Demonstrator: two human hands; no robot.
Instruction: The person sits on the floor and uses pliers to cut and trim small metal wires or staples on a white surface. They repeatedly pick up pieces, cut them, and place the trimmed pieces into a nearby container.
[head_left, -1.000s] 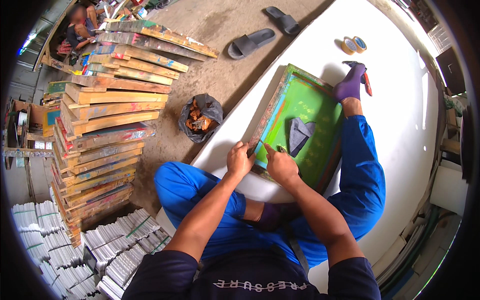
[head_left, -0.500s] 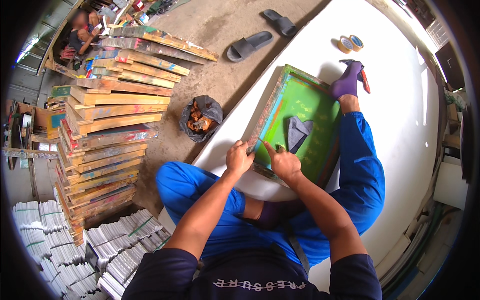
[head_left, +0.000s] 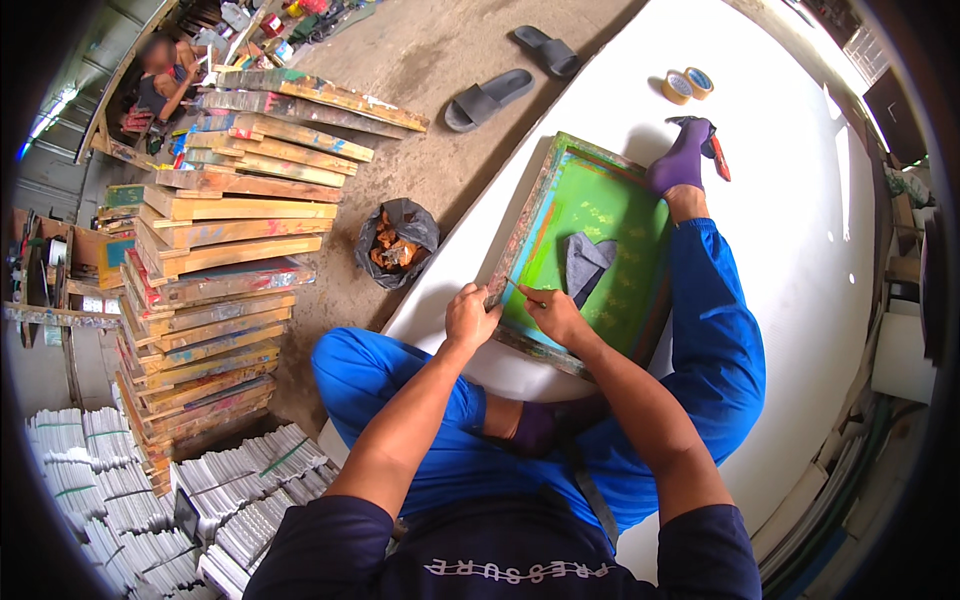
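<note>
A wooden screen-printing frame (head_left: 527, 213) with green mesh (head_left: 610, 205) lies on the white surface in front of me, tilted toward the upper right. At its near left corner my left hand (head_left: 470, 318) is closed on the rail, fingers curled over the edge. My right hand (head_left: 553, 314) is closed in a pinch on a thin, dark, slender tool (head_left: 513, 286). The tool's tip points at the inner side of the left rail; its exact kind is too small to make out. A folded grey cloth (head_left: 586, 266) rests on the mesh just beyond my right hand.
My purple-socked foot (head_left: 680, 165) is at the frame's far right, by a black-and-red object (head_left: 718, 158). Two tape rolls (head_left: 688, 85) lie farther off. Left are a black bag of scraps (head_left: 400, 243), slippers (head_left: 490, 99), stacked wooden frames (head_left: 225, 275) and paper bundles (head_left: 245, 470). Another person (head_left: 163, 85) sits far left.
The view has shifted slightly. My right hand has drawn a little left toward the left rail, and the thin tool shows more clearly. My left hand stays at the frame's corner.
</note>
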